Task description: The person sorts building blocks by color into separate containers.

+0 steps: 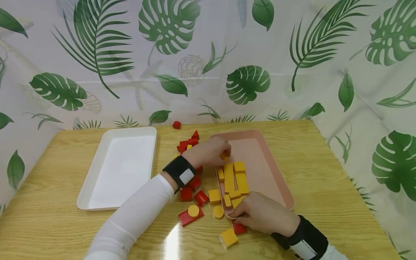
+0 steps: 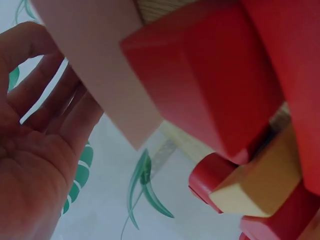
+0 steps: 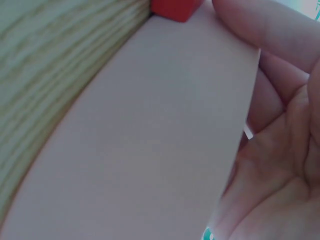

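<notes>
A: Where do things lie, from the left?

B: The white tray first. Then red blocks strewn over the surface, a few yellow ones among them.

A: And the left hand?

B: Fingers curled in close, pinching a small yellow block at the left side of the pink tray.

A: How would you do that bit well?

B: I'd lower it below the rim before letting go, and lay it flat on the bare tray floor to the right, rather than on the yellow blocks bunched along the left wall. I'd keep the wrist high, too, over those red pieces.

A: The right hand?

B: It grips the tray's near wall, thumb outside, fingers inside, parted by little more than that wall. Whether a fingertip also touches a block there, I can't tell. I'd steady the tray lightly, without nudging the red block just outside.
</notes>
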Available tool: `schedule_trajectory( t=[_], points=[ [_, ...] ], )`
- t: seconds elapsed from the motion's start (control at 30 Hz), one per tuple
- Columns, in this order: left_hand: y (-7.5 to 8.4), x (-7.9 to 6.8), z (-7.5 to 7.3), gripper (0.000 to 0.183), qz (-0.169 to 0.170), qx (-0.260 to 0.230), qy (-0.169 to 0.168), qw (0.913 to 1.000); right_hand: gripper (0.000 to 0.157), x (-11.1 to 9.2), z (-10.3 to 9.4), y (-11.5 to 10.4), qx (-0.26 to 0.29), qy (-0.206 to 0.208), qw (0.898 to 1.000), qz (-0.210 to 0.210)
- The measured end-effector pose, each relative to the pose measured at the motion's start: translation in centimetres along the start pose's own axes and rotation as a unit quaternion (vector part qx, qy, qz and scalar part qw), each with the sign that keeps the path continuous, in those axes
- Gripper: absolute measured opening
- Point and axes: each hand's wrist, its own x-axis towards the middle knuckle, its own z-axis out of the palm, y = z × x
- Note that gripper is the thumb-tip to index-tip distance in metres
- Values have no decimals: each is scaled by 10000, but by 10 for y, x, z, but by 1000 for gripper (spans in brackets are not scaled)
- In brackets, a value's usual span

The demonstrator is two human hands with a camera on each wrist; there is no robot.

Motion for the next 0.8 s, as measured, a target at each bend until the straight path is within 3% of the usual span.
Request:
schedule_trajectory(
  t=[0.27,0.43,0.63,0.8],
  points=[
    [-3,-2,2,21,-28,-146,-155,9998,17,1,0,0,-23,-63,10000,58],
    [-9,-10,5,22,104,-323,163,9993,18,3,-1,1,73,-159,9998,130],
    [-7,-35,7,32,537,-282,795,9950,17,2,-7,10,39,-101,9994,317],
    [2,-61,9,42,655,-398,500,9958,18,0,-16,25,-167,76,9986,503]
  ],
)
